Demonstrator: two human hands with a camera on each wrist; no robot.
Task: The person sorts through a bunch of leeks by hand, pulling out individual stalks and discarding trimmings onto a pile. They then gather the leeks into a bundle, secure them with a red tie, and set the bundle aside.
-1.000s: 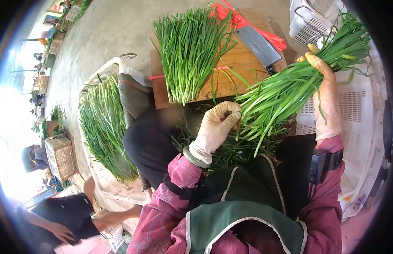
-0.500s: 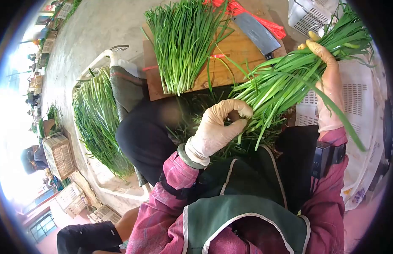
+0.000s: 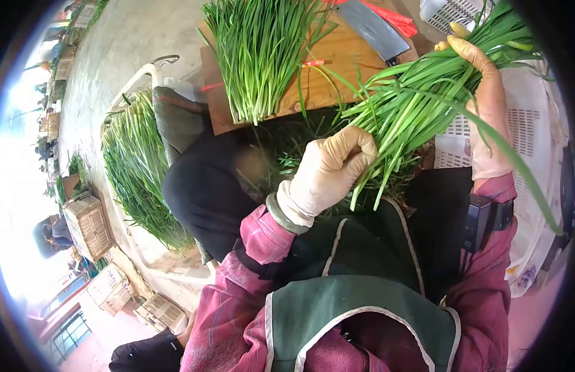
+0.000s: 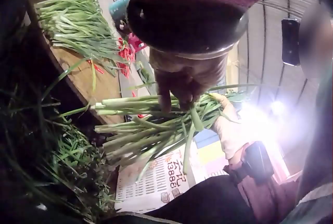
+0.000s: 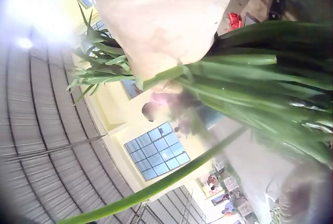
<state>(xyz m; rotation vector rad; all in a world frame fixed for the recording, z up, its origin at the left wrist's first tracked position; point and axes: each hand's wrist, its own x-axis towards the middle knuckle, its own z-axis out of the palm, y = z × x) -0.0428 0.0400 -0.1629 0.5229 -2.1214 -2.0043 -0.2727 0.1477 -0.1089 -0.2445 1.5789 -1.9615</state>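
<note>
Left hand (image 3: 327, 170) pinches at one green bunch (image 3: 411, 111), fingertips partly hidden, while the right hand (image 3: 489, 105) grips that same bunch, cut off up top

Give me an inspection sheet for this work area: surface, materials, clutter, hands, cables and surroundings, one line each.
Surface: wooden board, partly covered by a pile of greens
Job's things: held bunch; cleaver lying on the board; more greens in the left crate
Clutter: red strips beside the cleaver; loose leaves below the board
Hands: left hand pinches at the bunch's pale stem ends; right hand grips its leafy part
Cables: nothing seen
Surroundings: concrete floor; white crate on the right; stacked crates and people in the distance
</note>
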